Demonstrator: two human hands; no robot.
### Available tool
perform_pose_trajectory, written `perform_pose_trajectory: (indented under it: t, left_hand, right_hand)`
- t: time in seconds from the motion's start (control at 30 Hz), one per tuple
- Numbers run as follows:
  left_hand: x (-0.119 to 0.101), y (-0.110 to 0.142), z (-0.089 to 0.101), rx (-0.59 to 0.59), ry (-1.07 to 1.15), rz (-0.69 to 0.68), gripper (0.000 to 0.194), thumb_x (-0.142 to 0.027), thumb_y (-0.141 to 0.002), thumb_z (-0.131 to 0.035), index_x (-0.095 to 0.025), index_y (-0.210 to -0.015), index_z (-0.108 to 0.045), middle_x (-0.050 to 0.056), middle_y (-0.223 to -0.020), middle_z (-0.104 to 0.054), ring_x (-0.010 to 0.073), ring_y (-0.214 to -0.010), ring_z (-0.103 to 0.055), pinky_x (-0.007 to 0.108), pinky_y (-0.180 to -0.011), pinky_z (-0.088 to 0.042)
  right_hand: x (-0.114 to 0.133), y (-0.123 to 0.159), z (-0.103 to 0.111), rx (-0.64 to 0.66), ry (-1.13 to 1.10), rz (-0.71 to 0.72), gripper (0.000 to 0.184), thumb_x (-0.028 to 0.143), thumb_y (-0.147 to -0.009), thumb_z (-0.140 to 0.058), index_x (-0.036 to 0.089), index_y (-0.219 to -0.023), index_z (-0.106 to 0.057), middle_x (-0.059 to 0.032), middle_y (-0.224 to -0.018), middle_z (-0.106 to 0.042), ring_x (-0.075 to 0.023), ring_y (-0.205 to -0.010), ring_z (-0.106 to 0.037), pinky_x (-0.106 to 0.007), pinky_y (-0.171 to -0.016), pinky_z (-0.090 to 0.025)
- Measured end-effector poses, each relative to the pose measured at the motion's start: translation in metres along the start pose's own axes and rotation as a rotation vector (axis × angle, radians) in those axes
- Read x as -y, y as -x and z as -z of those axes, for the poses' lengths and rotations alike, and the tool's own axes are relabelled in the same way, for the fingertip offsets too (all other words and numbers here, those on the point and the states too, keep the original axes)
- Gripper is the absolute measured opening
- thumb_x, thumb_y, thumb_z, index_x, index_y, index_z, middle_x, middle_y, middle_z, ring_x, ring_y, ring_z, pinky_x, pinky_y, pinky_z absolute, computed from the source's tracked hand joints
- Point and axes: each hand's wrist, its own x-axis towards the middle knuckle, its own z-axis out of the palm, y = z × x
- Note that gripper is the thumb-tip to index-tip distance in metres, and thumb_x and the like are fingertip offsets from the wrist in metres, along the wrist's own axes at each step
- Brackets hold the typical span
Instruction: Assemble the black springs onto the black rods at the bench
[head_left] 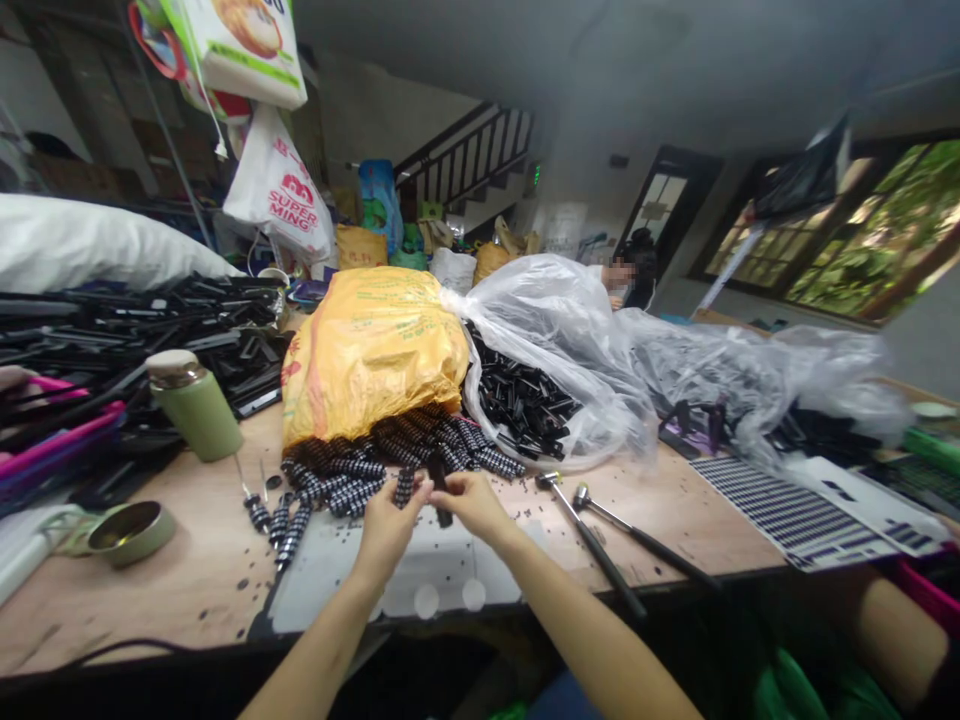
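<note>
Over a white board [337, 575] at the front of the table, my two hands meet, fingertips close together. My left hand [390, 525] is closed on a small black-and-white patterned piece [404, 487]. In the fingers of my right hand [476, 505] is a narrow black piece [444, 517]; its exact kind is too small to make out. Just beyond my hands lies a heap of black-and-white patterned strips [337, 490], spilling from under a yellow sack [375, 350]. A few similar strips [292, 535] lie left of the board.
Two hammers [600, 555] [652, 545] lie to the right, near a sticker sheet [787, 510]. A clear plastic bag [555, 330] holds black parts [517, 400]. At left stand a green thermos [196, 410] and a cup [131, 535]. A person [639, 275] is in the background.
</note>
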Motion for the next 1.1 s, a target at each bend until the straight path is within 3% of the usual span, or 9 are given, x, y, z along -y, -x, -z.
perform_pose_trajectory:
  t: [0.07, 0.1, 0.17, 0.2, 0.27, 0.43, 0.63, 0.9, 1.1]
  left_hand:
    - [0.000, -0.001, -0.001, 0.040, 0.017, 0.055, 0.032, -0.040, -0.059, -0.068, -0.014, -0.074, -0.059, -0.008, -0.037, -0.043, 0.0083, -0.032, -0.038, 0.019, -0.034, -0.028]
    - [0.000, -0.001, -0.002, 0.060, 0.024, 0.083, 0.030, -0.039, -0.059, -0.068, -0.014, -0.070, -0.056, -0.008, -0.036, -0.042, 0.0074, -0.031, -0.036, 0.018, -0.032, -0.026]
    - [0.001, 0.004, -0.001, 0.119, 0.047, 0.137, 0.030, -0.040, -0.059, -0.068, -0.016, -0.065, -0.051, -0.009, -0.035, -0.039, 0.0061, -0.029, -0.033, 0.017, -0.031, -0.023]
    - [0.002, 0.006, -0.001, 0.153, 0.063, 0.154, 0.031, -0.040, -0.060, -0.068, -0.016, -0.065, -0.049, -0.010, -0.035, -0.038, 0.0056, -0.029, -0.032, 0.017, -0.030, -0.023]
    - [0.001, 0.012, 0.000, 0.209, 0.114, 0.160, 0.033, -0.042, -0.061, -0.067, -0.016, -0.075, -0.051, -0.010, -0.040, -0.042, 0.0050, -0.029, -0.033, 0.016, -0.029, -0.024]
    - [-0.005, 0.022, 0.005, 0.269, 0.393, 0.170, 0.044, -0.047, -0.067, -0.062, -0.020, -0.099, -0.049, -0.007, -0.060, -0.051, 0.0039, -0.037, -0.041, 0.014, -0.032, -0.032]
    - [-0.008, 0.031, 0.006, 0.328, 0.464, 0.269, 0.051, -0.052, -0.075, -0.051, -0.022, -0.115, -0.046, -0.012, -0.043, -0.039, 0.0035, -0.025, -0.025, 0.012, -0.024, -0.017]
    - [-0.006, 0.043, -0.009, 0.226, 0.614, 0.384, 0.027, -0.038, -0.073, -0.056, -0.014, -0.087, -0.057, -0.005, -0.049, -0.052, 0.0110, -0.038, -0.052, 0.021, -0.037, -0.042]
    - [-0.015, 0.047, -0.013, 0.245, 0.528, 0.409, 0.022, -0.035, -0.074, -0.056, -0.015, -0.082, -0.053, -0.005, -0.048, -0.050, 0.0112, -0.035, -0.052, 0.020, -0.033, -0.041]
  right_hand:
    - [0.014, 0.024, -0.004, -0.011, -0.084, 0.061, 0.038, 0.043, -0.075, -0.059, 0.018, -0.103, -0.060, -0.0017, -0.083, -0.067, -0.0153, -0.074, -0.061, -0.025, -0.066, -0.047]
    - [0.018, 0.033, -0.002, -0.040, -0.116, 0.108, 0.059, 0.047, -0.067, -0.065, 0.017, -0.116, -0.052, -0.0060, -0.098, -0.064, -0.0193, -0.088, -0.060, -0.030, -0.075, -0.047]
    - [0.021, 0.044, 0.005, -0.080, -0.142, 0.247, 0.101, 0.049, -0.049, -0.076, 0.017, -0.133, -0.031, -0.0135, -0.127, -0.046, -0.0271, -0.116, -0.043, -0.041, -0.094, -0.037]
    - [0.020, 0.047, 0.009, -0.077, -0.134, 0.320, 0.112, 0.046, -0.043, -0.079, 0.018, -0.136, -0.024, -0.0140, -0.134, -0.038, -0.0283, -0.123, -0.035, -0.044, -0.100, -0.030]
    - [0.015, 0.049, 0.014, -0.049, -0.114, 0.389, 0.112, 0.038, -0.043, -0.081, 0.020, -0.136, -0.022, -0.0126, -0.136, -0.035, -0.0272, -0.126, -0.029, -0.045, -0.105, -0.023]
    - [0.002, 0.061, 0.010, -0.069, -0.267, 0.236, 0.110, 0.043, -0.049, -0.077, 0.015, -0.137, -0.017, -0.0163, -0.136, -0.031, -0.0282, -0.128, -0.026, -0.045, -0.105, -0.025]
    - [0.014, 0.082, 0.018, -0.039, -0.482, 0.262, 0.109, 0.040, -0.054, -0.076, 0.019, -0.138, -0.010, -0.0133, -0.142, -0.021, -0.0260, -0.131, -0.021, -0.043, -0.106, -0.026]
    - [0.030, 0.078, 0.016, -0.036, -0.478, 0.360, 0.110, 0.041, -0.055, -0.076, 0.017, -0.138, -0.008, -0.0147, -0.141, -0.022, -0.0275, -0.132, -0.019, -0.044, -0.108, -0.021]
    - [0.025, 0.079, 0.006, -0.019, -0.478, 0.287, 0.115, 0.041, -0.048, -0.079, 0.016, -0.137, -0.011, -0.0162, -0.139, -0.024, -0.0265, -0.131, -0.022, -0.041, -0.108, -0.022]
